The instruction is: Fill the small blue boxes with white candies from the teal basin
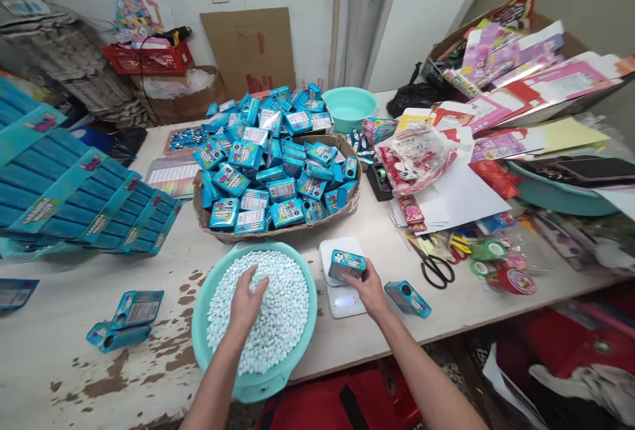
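My left hand [248, 298] reaches over a turquoise basin [200, 324] full of small white pellets [282, 304]. Its fingers are apart, with the tips at the pellets. In my right hand [368, 288] is a small blue printed box [347, 263], gripped at its near side and right end. The box is over a white digital scale [343, 302] with a lit display; whether it rests on the plate I cannot tell. Just right of that hand another blue box [407, 299] lies on the table, a dark round hole showing in it.
A carton [233, 237] heaped with blue boxes stands behind the basin. Flat blue box stacks [89, 178] rise at the left, near two loose boxes [133, 314]. To the right are scissors [434, 268], a tape dispenser [380, 182] and tape rolls [489, 249]. An aqua bowl [351, 109] sits behind.
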Tool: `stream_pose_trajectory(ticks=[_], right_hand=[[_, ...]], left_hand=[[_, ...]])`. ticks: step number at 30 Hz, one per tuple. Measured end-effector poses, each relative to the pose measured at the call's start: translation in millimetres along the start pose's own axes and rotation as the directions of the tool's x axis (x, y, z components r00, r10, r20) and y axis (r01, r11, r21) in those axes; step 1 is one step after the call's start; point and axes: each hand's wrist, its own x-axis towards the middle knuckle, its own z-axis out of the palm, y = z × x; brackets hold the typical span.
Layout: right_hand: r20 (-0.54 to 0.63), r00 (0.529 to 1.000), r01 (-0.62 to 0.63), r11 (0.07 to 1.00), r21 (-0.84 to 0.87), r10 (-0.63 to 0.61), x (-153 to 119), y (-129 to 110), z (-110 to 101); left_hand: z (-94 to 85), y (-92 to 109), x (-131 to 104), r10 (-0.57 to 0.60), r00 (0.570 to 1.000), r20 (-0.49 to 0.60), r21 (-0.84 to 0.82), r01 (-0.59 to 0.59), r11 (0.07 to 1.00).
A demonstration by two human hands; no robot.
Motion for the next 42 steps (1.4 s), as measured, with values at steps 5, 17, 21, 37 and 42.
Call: stream_pose_trajectory(ticks=[5, 17, 21, 37, 42], right_hand=[[-0.014, 1.000, 0.006, 0.997, -0.071, -0.007, 33.6, 21.6, -17.1], [-0.155, 0.840, 0.268, 0.647, -0.714, -0.520, -21.1, -1.1, -94.3], [-0.250, 0.871, 0.069, 0.607, -0.792, -0.424, -44.8, 23.7, -129.3], [-0.518, 0.850, -0.131, 0.916, -0.378, -0.093, -47.6, 35.3, -125.7], [-0.560, 0.826, -0.230, 0.942, -0.244, 0.057, -46.2, 16.3, -118.1]], left_hand=[[-1.3, -13.5, 4.2, -0.054, 0.991, 0.119, 0.060, 0.047, 0.997], [28.9, 40.8, 12.1, 0.049, 0.991, 0.123, 0.138, -0.066, 0.988], [54.2, 61.2, 11.7, 0.181, 0.966, 0.186, 0.098, -0.201, 0.975], [145.5, 119.6, 4.4, 0.347, 0.594, 0.726, 0.311, -0.733, 0.605], [123.4, 113.6, 1.1, 0.315, 0.716, 0.623, 0.307, -0.594, 0.744]])
